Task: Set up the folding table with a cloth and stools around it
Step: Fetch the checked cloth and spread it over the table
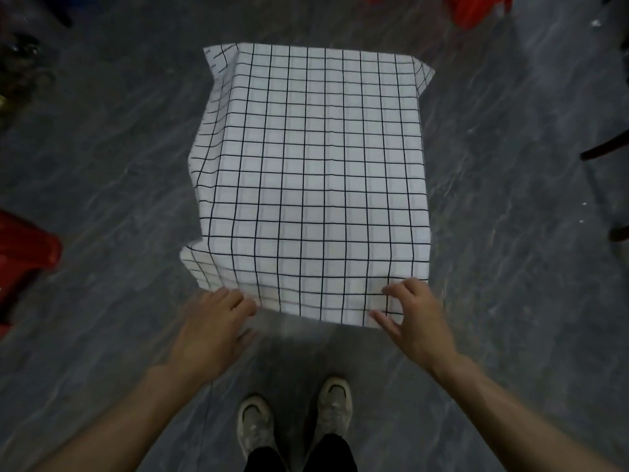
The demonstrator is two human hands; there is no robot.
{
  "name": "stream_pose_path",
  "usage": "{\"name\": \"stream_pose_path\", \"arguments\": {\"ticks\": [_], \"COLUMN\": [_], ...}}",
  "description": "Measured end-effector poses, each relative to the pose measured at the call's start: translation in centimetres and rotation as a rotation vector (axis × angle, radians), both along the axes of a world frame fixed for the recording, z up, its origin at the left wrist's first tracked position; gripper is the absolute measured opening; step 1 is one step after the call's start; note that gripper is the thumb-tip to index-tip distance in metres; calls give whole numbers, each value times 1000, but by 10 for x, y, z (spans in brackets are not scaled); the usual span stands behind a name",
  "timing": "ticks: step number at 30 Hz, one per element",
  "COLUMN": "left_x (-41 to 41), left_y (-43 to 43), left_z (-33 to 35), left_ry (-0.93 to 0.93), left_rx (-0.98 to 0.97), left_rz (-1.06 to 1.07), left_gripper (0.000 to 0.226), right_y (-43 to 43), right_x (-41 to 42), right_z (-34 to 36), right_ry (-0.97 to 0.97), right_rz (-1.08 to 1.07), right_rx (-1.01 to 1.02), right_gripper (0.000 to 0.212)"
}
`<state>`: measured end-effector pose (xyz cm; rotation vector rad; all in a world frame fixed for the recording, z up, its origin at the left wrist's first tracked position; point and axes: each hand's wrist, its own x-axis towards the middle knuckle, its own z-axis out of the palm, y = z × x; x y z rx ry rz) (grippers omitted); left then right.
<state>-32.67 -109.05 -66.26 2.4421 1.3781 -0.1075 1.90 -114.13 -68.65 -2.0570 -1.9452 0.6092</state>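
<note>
A white cloth with a black grid (pixel 316 172) covers the folding table completely, so the table itself is hidden. The cloth lies flat on top and hangs down the left side and the near edge. My left hand (pixel 211 332) is at the near left corner, fingertips against the hanging edge, fingers loosely spread. My right hand (pixel 417 318) rests at the near right corner with fingers apart and fingertips on the cloth. Neither hand visibly grips the fabric. One red stool (pixel 27 250) stands at the left edge of view, and another red stool (pixel 476 8) at the top right.
The floor is grey and marbled (pixel 510 301). Dark furniture legs (pixel 606 148) reach in from the right edge. Dark objects (pixel 23 52) sit at the top left. My shoes (pixel 296 424) stand just short of the table's near edge.
</note>
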Motion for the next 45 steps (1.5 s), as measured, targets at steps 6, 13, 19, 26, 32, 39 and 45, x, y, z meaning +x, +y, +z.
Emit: {"name": "stream_pose_path", "arguments": {"ticks": [6,13,19,26,32,39,45], "left_x": [14,29,36,39,51,38,18], "left_y": [9,35,65,116,151,146,149], "left_z": [4,10,-4,-17,-52,-88,-86], "left_ry": [3,-23,-76,-72,49,73,12], "left_rx": [14,-8,-65,-163,-88,-29,-7], "left_rz": [54,124,157,179,5,-36,13], "left_gripper": [26,26,27,46,89,88,74], "right_y": [24,45,71,122,161,151,155], "right_x": [-12,-10,-20,-51,-72,-61,-60], "right_z": [6,11,4,-8,-40,-67,-63], "right_ry": [60,100,80,1,-257,-288,-265], "right_rz": [-42,-64,-22,54,279,245,214], "right_rx": [49,13,-63,-131,-253,-205,-196], "right_gripper": [33,31,34,53,94,101,104]}}
